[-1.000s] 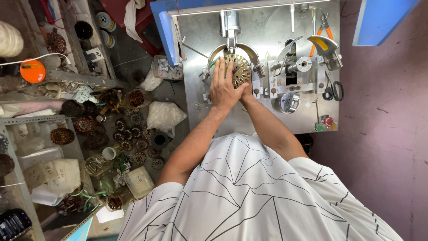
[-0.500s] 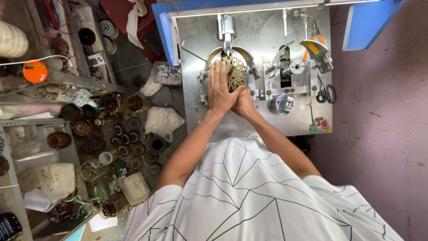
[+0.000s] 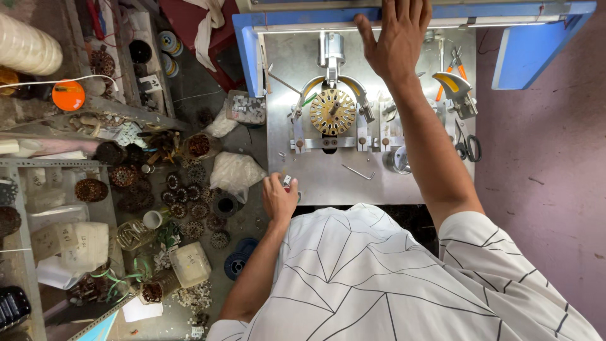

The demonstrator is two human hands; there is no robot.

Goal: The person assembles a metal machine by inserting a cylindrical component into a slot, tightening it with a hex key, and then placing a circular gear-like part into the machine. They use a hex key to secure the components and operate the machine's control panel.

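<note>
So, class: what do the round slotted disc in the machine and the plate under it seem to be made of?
Disc: probably stacked metal, brass-gold sheen, dark radial slots. Plate: likely steel or aluminium, dull brushed grey with soft reflections.

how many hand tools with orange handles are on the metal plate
1: a pair of pliers with orange handles, at the plate's far right corner, just right of the right hand. The black-handled scissors nearer the person don't count. Others may be hidden under the arm.
</note>
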